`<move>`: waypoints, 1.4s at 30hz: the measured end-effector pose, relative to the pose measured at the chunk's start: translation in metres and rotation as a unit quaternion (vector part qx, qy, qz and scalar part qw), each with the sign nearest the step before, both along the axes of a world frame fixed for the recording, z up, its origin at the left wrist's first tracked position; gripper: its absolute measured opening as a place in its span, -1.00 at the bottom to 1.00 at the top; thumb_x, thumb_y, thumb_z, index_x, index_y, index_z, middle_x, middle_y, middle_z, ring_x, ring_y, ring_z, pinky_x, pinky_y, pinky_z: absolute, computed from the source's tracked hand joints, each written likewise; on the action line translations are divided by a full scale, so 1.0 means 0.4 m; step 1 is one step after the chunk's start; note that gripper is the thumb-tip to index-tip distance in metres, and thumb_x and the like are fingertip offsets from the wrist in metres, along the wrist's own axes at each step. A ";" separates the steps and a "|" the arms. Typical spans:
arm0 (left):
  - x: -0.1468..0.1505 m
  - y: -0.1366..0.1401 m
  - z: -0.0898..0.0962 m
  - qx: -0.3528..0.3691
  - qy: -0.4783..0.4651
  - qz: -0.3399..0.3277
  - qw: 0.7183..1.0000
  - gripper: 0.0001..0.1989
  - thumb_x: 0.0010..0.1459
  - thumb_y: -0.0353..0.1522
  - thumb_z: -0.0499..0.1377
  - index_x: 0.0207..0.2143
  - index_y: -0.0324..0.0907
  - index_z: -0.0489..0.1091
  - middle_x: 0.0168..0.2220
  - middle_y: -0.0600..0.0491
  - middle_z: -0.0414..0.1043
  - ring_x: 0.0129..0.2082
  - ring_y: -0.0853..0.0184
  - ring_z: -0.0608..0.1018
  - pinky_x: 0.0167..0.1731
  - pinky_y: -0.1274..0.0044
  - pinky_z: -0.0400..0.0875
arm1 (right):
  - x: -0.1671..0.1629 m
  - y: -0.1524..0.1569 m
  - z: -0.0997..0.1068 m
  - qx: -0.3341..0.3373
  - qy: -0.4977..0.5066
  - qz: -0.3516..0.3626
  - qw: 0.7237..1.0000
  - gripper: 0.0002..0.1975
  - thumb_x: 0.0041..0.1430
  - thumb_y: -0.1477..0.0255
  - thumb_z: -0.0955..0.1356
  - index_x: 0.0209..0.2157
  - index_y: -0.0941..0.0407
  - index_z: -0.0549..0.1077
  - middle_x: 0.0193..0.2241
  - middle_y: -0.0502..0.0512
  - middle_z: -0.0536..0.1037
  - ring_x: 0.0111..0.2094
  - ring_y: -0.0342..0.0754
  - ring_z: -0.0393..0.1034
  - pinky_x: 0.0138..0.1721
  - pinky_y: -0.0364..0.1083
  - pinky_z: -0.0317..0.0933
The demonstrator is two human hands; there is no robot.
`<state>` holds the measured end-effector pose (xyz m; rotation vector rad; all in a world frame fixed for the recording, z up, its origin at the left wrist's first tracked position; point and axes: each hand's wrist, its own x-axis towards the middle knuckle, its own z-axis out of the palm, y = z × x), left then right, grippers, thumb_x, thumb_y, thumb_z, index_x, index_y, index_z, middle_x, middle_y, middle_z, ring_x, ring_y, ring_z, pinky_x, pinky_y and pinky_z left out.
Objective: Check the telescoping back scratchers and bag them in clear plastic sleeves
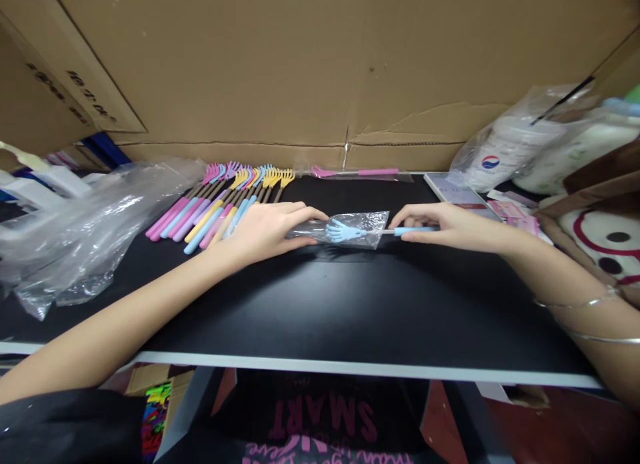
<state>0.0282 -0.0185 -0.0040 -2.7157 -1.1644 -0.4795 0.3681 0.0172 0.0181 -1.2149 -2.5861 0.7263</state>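
Observation:
A light blue back scratcher [345,232] lies level over the black table, its hand-shaped head inside a clear plastic sleeve [376,221]. My right hand [430,223] grips its blue handle, which sticks out of the sleeve's right end. At the sleeve's left end my left hand [280,227] pinches the plastic between thumb and fingers. Behind my left hand lies a row of several back scratchers [215,211] in pink, blue, purple and yellow, heads toward the back. A pink back scratcher [377,173] in a clear sleeve rests along the table's back edge.
Clear plastic bags [100,224] are heaped at the left. On the right are a booklet [457,192], a white cup [515,151] in a plastic bag and a brown plush bag [590,217]. A cardboard wall [280,64] stands behind. The table's pale front edge [320,366] runs before me.

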 end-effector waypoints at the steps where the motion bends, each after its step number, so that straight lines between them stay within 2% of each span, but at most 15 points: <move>1: 0.000 0.000 -0.001 0.001 -0.002 0.001 1.000 -0.67 0.28 -0.16 0.13 0.06 -0.02 0.36 -0.06 0.12 0.54 -0.13 0.35 0.58 -0.32 0.61 0.33 | -0.001 0.001 -0.007 -0.004 0.003 -0.001 1.000 -0.55 0.14 0.01 0.34 -0.13 0.07 0.50 -0.28 0.09 0.57 -0.30 -0.04 0.43 -0.27 -0.07 0.28; 6: -0.001 0.002 -0.004 0.008 -0.016 -0.004 1.000 -0.65 0.30 -0.13 0.10 0.06 -0.05 0.36 -0.05 0.09 0.53 -0.12 0.35 0.57 -0.29 0.60 0.35 | 0.001 0.009 -0.025 -0.013 0.032 -0.002 0.999 -0.55 0.14 0.03 0.35 -0.13 0.10 0.46 -0.35 0.07 0.53 -0.36 -0.07 0.38 -0.31 -0.08 0.23; 14: -0.001 0.005 -0.007 0.029 -0.009 -0.041 0.999 -0.59 0.29 -0.10 0.11 0.10 -0.04 0.36 -0.09 0.07 0.53 -0.13 0.35 0.55 -0.33 0.59 0.32 | -0.015 -0.004 -0.015 -0.029 0.033 0.008 0.999 -0.54 0.13 0.02 0.35 -0.15 0.12 0.49 -0.31 0.11 0.55 -0.32 -0.05 0.40 -0.28 -0.07 0.24; 20: 0.004 0.001 -0.008 0.037 -0.014 -0.051 0.998 -0.56 0.27 -0.11 0.13 0.14 -0.06 0.34 -0.10 0.04 0.54 -0.14 0.34 0.54 -0.31 0.59 0.33 | -0.039 -0.014 -0.026 0.016 0.050 0.005 0.999 -0.57 0.14 0.01 0.33 -0.24 0.11 0.47 -0.44 0.04 0.50 -0.44 -0.10 0.33 -0.38 -0.11 0.18; 25: 0.005 0.000 -0.009 0.048 -0.020 -0.059 0.997 -0.56 0.27 -0.12 0.13 0.14 -0.05 0.34 -0.07 0.06 0.53 -0.13 0.35 0.53 -0.31 0.57 0.33 | -0.053 -0.023 -0.032 0.027 0.064 0.006 0.998 -0.61 0.15 0.06 0.33 -0.31 0.12 0.46 -0.47 0.03 0.50 -0.46 -0.12 0.32 -0.40 -0.12 0.17; 30: 0.016 -0.007 -0.017 0.061 -0.005 -0.069 0.996 -0.55 0.23 -0.10 0.17 0.12 -0.02 0.37 -0.05 0.08 0.52 -0.17 0.34 0.51 -0.35 0.55 0.32 | -0.066 -0.032 -0.038 0.020 0.069 0.005 0.997 -0.65 0.14 0.13 0.35 -0.21 0.11 0.49 -0.32 0.09 0.59 -0.34 -0.05 0.43 -0.28 -0.08 0.26; 34: 0.026 -0.015 -0.023 0.063 0.008 -0.081 0.995 -0.54 0.24 -0.09 0.16 0.14 -0.03 0.34 0.01 0.08 0.49 -0.17 0.33 0.49 -0.34 0.53 0.33 | -0.082 -0.043 -0.053 0.035 0.071 -0.008 0.997 -0.72 0.15 0.19 0.35 -0.20 0.07 0.49 -0.26 0.08 0.60 -0.26 -0.01 0.47 -0.23 -0.06 0.26; 38: 0.027 -0.018 -0.012 0.071 0.023 -0.071 0.995 -0.48 0.25 -0.08 0.15 0.19 -0.06 0.28 0.05 0.04 0.47 -0.11 0.29 0.49 -0.23 0.50 0.36 | -0.085 -0.042 -0.064 0.059 0.067 -0.035 0.995 -0.73 0.13 0.20 0.36 -0.20 0.07 0.46 -0.29 0.08 0.58 -0.29 -0.02 0.45 -0.26 -0.07 0.23; 42: 0.008 -0.008 0.013 0.096 0.050 -0.031 0.994 -0.39 0.22 -0.07 0.17 0.23 -0.12 0.23 0.09 -0.03 0.44 -0.01 0.19 0.49 -0.12 0.43 0.36 | -0.066 -0.026 -0.056 0.088 0.084 -0.050 0.991 -0.72 0.10 0.19 0.37 -0.24 0.08 0.41 -0.35 0.06 0.54 -0.36 -0.05 0.40 -0.31 -0.09 0.22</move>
